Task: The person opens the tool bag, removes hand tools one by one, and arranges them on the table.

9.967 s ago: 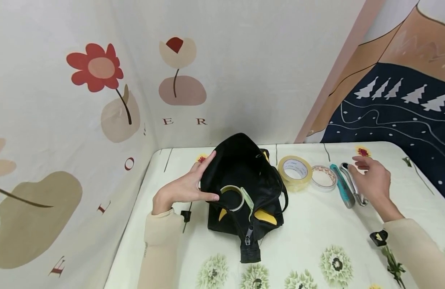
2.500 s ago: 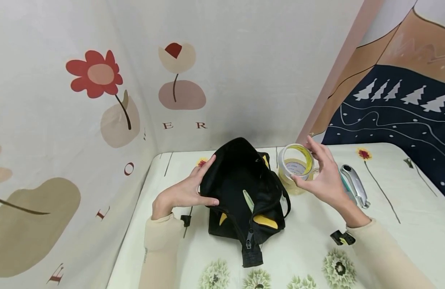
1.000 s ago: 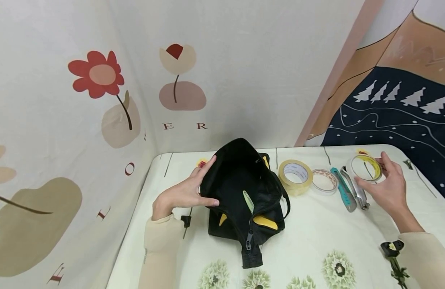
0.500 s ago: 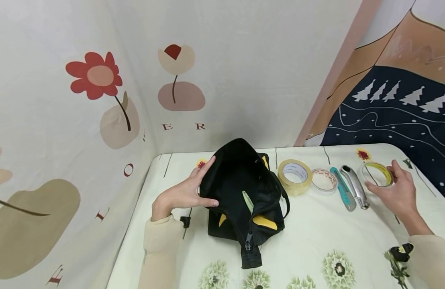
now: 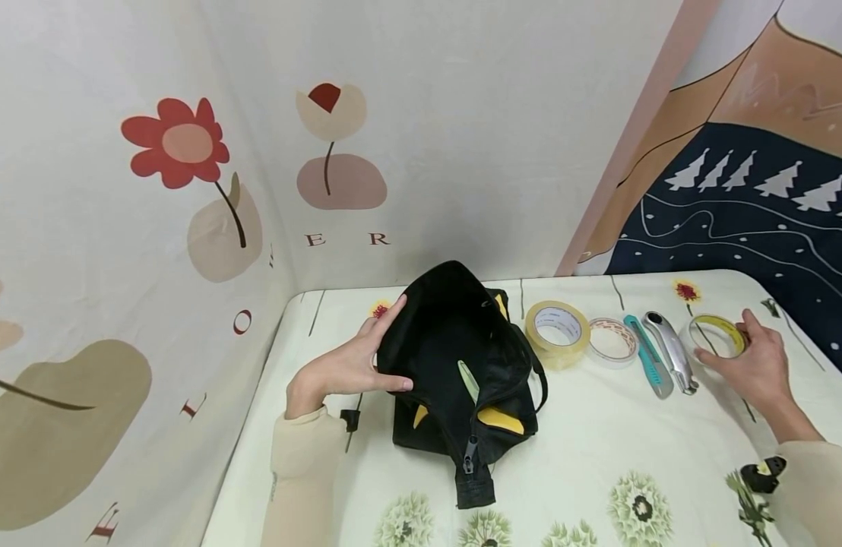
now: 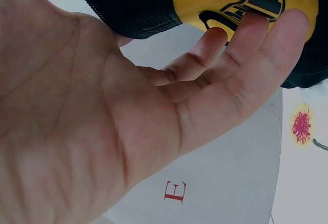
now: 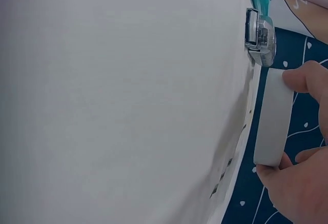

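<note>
My left hand (image 5: pixel 352 363) holds the rim of a black zip bag (image 5: pixel 455 319), keeping its mouth spread. In the left wrist view its fingers lie against the bag's yellow printed panel (image 6: pixel 205 1). A slim pale green item (image 5: pixel 469 381) shows inside the mouth. At the right of the table, my right hand (image 5: pixel 759 365) pinches a tape roll (image 5: pixel 735 335) with a yellow inner ring between thumb and fingers. The right wrist view shows the roll's pale outer face (image 7: pixel 274 119), low near the tabletop. Left of it lies a silver utility knife (image 5: pixel 669 353).
A teal utility knife (image 5: pixel 649 357), a narrow clear tape roll (image 5: pixel 613 342) and a wide clear tape roll (image 5: pixel 558 334) stand in a row between the bag and the silver knife. The printed cloth wall (image 5: pixel 462 152) rises behind the table (image 5: pixel 565 456).
A tape roll seen inside the bag earlier is gone from it. The right hand has carried the yellow-ringed roll rightward past the knives and lowered it. The left hand stays at the bag.
</note>
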`<state>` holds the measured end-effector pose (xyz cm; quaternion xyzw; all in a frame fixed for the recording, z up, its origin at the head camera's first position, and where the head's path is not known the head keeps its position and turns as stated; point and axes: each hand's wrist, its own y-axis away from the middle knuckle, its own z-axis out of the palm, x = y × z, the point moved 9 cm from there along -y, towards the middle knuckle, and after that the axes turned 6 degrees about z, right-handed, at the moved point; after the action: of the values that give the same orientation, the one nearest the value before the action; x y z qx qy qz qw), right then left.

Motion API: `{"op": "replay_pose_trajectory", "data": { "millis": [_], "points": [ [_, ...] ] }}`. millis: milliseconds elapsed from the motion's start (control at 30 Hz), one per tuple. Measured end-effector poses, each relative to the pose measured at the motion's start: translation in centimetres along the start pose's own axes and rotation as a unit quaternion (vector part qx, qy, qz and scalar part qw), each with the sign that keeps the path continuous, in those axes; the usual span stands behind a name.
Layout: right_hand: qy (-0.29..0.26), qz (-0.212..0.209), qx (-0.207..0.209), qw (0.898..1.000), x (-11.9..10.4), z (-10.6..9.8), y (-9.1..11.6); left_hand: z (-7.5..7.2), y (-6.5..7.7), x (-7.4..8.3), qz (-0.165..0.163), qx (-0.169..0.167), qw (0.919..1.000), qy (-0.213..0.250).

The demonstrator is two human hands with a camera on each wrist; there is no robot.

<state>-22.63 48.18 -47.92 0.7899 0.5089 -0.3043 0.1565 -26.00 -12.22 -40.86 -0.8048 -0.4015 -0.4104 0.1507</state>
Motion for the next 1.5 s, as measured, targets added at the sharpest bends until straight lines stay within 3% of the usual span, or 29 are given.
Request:
{"op": "replay_pose_trajectory", "data": {
  "millis": [500, 833, 1167, 1500],
  "points": [
    [0.016, 0.012, -0.033, 0.999, 1.1, 1.0, -0.6, 0.2, 0.1, -0.2, -0.001, 0.001, 1.0000, -0.001],
    [0.018, 0.042, -0.072, 0.996, 2.4, 1.2, -0.8, 0.4, 0.0, -0.1, 0.003, -0.003, 1.0000, 0.002],
    [0.017, 0.062, -0.083, 0.994, 2.7, 1.4, -0.8, 0.0, -0.2, 0.1, 0.004, -0.003, 1.0000, -0.002],
    [0.014, 0.047, -0.093, 0.994, 2.5, 1.3, -0.7, 0.0, -0.1, 0.4, 0.004, -0.006, 1.0000, -0.001]
  ]
}}
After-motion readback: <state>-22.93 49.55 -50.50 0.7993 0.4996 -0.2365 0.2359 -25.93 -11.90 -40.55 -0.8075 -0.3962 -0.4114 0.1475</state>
